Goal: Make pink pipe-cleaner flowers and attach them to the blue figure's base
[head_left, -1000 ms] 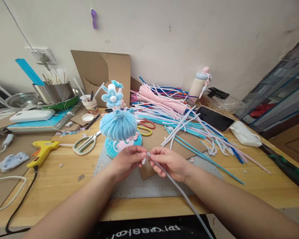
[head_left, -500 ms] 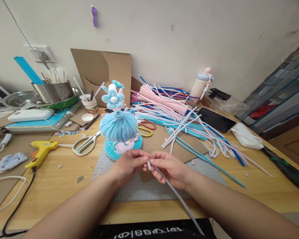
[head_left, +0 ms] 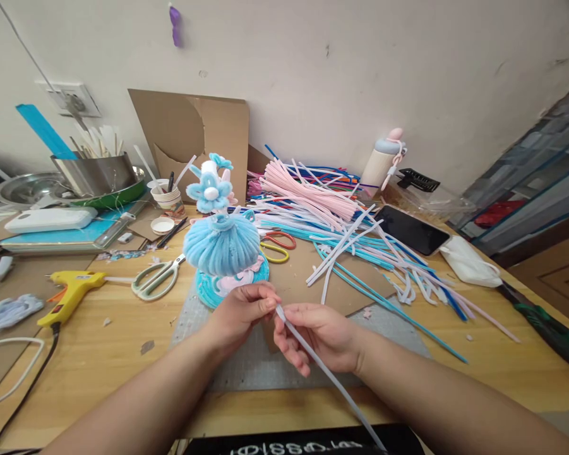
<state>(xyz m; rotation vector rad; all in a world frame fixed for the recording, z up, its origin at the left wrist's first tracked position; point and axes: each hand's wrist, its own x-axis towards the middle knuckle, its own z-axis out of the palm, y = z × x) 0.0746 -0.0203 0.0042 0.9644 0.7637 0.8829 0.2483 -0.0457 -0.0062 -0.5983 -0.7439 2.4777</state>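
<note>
A pale lavender-white pipe cleaner (head_left: 334, 382) runs from between my hands down toward my lap. The thumb and forefinger of my left hand (head_left: 246, 316) pinch its upper end. Close beside it, my right hand (head_left: 324, 335) has its thumb against the same pipe cleaner and its other fingers loosely curled; part of that grip is hidden. Just beyond my left hand stands a blue pipe-cleaner piece (head_left: 222, 246) with a full, skirt-like body and flowers on top, over a round turquoise base (head_left: 206, 291). A grey cutting mat (head_left: 246, 370) lies under my hands.
Pink pipe cleaners (head_left: 307, 193) are heaped at the back, with white and blue ones around. Left are green-handled scissors (head_left: 156, 279) and a yellow glue gun (head_left: 71, 294). A phone (head_left: 412, 229) and a bottle (head_left: 381, 165) are at right; cardboard (head_left: 222, 133) leans on the wall.
The short bent end of the pipe cleaner seen between my fingertips no longer shows. My right fingers have opened slightly and dropped a little. The view has shifted slightly.
</note>
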